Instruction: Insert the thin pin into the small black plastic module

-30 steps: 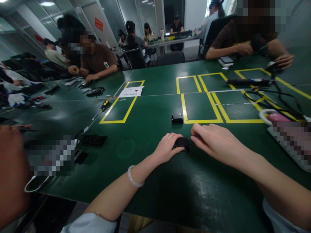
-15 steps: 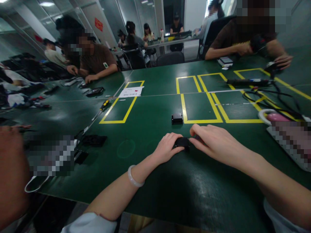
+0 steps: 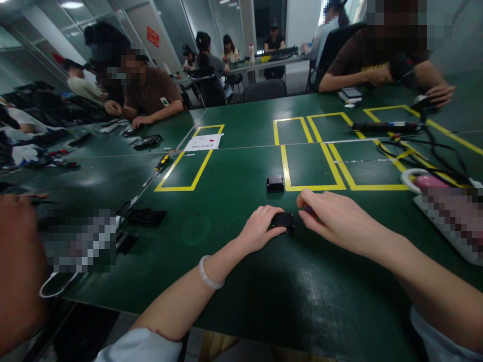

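My left hand grips the left end of a small black box-like part on the green table, thumb in front and fingers behind. Just to the right, my right hand is closed in a pinch, a short gap away from that part. Something small and dark shows between its thumb and curled fingers, too little to name. A second small black box-like part stands farther back, close to a corner of yellow tape and touched by neither hand.
Yellow tape rectangles mark the table. To the left lie a yellow-black screwdriver, a white paper and flat black pieces. Black cables and a pink roundish item are at right. Co-workers sit across; another person's arm is at left.
My right hand has shifted slightly right, widening the gap to the black part. My left hand keeps its grip in the same place.
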A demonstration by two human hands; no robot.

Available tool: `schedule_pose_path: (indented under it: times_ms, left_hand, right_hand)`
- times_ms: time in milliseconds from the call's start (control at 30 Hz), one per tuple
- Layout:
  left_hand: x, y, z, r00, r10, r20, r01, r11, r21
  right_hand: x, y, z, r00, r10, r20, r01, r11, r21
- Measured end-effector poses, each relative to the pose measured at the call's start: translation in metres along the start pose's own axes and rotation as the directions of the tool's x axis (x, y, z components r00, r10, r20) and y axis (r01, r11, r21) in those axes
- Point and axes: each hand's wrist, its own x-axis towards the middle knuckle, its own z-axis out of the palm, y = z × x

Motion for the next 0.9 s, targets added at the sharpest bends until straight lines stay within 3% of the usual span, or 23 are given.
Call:
schedule_pose_path:
  times_ms: [200,533,800,900]
  left_hand:
    - [-0.0001,-0.0012,0.0008,1.0,-0.012,0.007,0.013,1.0,-0.014]
    - [0.0001,-0.0011,0.0012,1.0,-0.013,-0.002,0.012,1.0,-0.02]
    - [-0.0002,-0.001,0.0007,1.0,-0.011,-0.005,0.011,1.0,-0.021]
    - [-0.0003,-0.0003,0.0,1.0,-0.009,-0.002,0.009,1.0,-0.012]
  right_hand:
    - [0.002,0.0004,0.0049,0.998,0.05,-0.023,-0.052,0.994,-0.094]
    - [-0.0017,0.0016,0.0008,0.999,-0.031,-0.016,0.03,0.999,-0.022]
    - [-0.0006,0.002,0.0027,1.0,0.012,-0.008,-0.013,0.987,-0.159]
    - [-0.0001,0.0019,0.004,1.0,-0.01,-0.007,0.009,0.992,-0.128]
